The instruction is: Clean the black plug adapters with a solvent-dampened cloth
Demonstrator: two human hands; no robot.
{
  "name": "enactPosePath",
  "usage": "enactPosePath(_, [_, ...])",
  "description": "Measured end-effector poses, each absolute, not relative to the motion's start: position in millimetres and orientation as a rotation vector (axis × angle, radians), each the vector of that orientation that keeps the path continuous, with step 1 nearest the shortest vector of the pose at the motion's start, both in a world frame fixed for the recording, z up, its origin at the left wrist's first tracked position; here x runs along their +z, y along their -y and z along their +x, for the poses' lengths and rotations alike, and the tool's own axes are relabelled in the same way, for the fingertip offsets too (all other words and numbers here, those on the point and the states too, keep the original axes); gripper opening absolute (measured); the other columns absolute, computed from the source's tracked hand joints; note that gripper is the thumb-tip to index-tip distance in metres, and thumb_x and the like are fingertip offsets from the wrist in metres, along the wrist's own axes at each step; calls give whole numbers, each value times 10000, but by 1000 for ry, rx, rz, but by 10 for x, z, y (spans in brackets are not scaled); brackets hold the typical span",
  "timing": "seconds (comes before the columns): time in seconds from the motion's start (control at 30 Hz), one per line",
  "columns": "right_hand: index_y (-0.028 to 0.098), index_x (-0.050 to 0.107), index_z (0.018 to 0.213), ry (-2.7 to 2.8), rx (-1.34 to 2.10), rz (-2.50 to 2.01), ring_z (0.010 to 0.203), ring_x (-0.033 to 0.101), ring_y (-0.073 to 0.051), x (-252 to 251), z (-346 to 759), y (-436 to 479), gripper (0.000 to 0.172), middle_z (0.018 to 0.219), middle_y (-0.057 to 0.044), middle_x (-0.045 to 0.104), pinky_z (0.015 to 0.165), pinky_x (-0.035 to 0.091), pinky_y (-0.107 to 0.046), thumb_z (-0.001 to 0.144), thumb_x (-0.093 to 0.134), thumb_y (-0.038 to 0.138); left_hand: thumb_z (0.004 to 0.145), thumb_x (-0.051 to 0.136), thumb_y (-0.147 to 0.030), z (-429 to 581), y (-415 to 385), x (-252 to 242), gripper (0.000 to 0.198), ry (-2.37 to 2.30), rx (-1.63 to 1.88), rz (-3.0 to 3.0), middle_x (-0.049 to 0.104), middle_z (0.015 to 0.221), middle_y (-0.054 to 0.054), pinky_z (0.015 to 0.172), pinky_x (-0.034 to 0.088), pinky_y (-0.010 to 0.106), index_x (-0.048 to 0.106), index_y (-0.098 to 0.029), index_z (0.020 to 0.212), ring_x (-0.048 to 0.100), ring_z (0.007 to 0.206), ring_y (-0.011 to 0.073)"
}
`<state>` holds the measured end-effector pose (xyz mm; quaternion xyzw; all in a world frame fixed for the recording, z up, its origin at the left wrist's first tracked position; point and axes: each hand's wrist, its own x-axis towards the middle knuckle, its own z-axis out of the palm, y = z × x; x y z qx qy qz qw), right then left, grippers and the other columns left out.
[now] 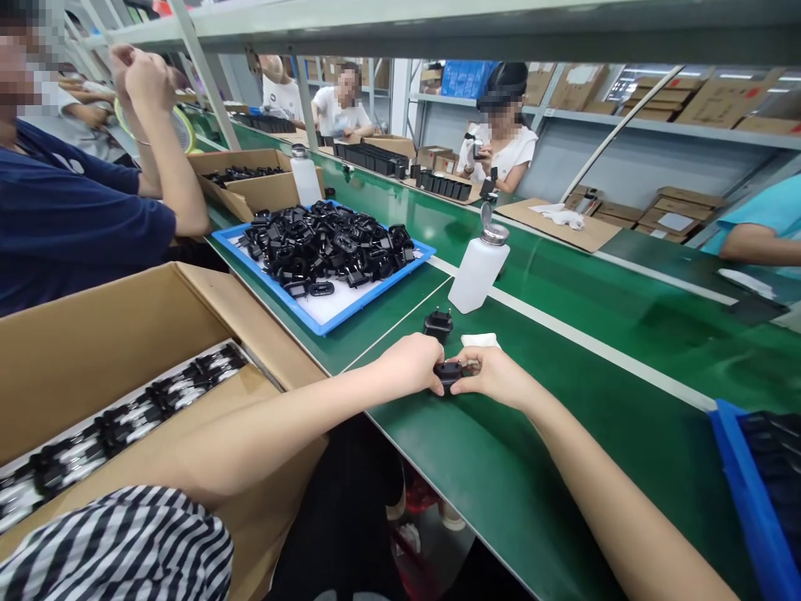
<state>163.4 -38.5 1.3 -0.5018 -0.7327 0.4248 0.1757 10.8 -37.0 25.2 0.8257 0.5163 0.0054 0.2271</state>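
Between my two hands, close to the near edge of the green table [601, 434], is a black plug adapter [447, 373]. My left hand [416, 363] grips its left side and my right hand [491, 376] pinches its right side, both with closed fingers. Just beyond them a second black adapter [438, 325] stands with its two pins pointing up. A folded white cloth [481, 340] lies behind my right hand, partly covered by it. Past these is a white pump bottle [479, 271] with a metal top whose lid is raised.
A blue-rimmed tray [325, 325] heaped with black plug parts [331, 242] sits at left. An open cardboard box [113, 325] with packed adapters stands beside my left arm. Another blue tray [744, 501] is at far right. Co-workers sit at left and across the table.
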Motion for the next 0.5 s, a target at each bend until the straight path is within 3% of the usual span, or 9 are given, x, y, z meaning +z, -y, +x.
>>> enactPosePath(0.1, [149, 527, 670, 2105, 1142, -1465, 650, 530, -161, -9, 1618, 358, 225, 666, 3, 566, 589, 409, -270, 485, 653, 174, 495, 625, -298, 141, 357, 252, 238, -1446, -28, 2286, 563, 592, 28, 476, 363, 219, 597, -163, 690, 534, 583, 173])
enactPosePath(0.23, [167, 518, 749, 2054, 766, -1596, 552, 506, -136, -68, 1553, 373, 191, 585, 29, 525, 543, 386, -257, 588, 584, 243, 624, 529, -258, 90, 378, 92, 252, -1434, 387, 2220, 586, 716, 19, 591, 394, 227, 545, -181, 864, 544, 667, 150])
enactPosePath(0.33, [168, 520, 810, 2064, 588, -1631, 591, 510, -144, -91, 1502, 343, 216, 642, 4, 534, 572, 389, -266, 629, 542, 283, 638, 514, -224, 17, 366, -50, 348, -1430, 579, 2043, 586, 785, 15, 606, 406, 218, 466, -171, 978, 544, 620, 115])
enactPosePath(0.4, [146, 486, 919, 2049, 477, -1654, 681, 517, -167, -91, 1481, 286, 373, 831, -60, 538, 617, 395, -290, 597, 573, 314, 589, 558, -218, -26, 318, -113, 492, -1498, 625, 1956, 553, 926, 57, 604, 413, 226, 392, -135, 1044, 543, 611, 110])
enactPosePath(0.5, [101, 304, 1130, 2032, 471, -1629, 817, 500, -199, -82, 1460, 144, 750, 1118, -169, 384, 673, 400, -317, 505, 645, 336, 487, 634, -258, -75, 190, -160, 781, -1576, 634, 1911, 422, 1126, 139, 633, 416, 251, 247, -90, 1144, 542, 695, 140])
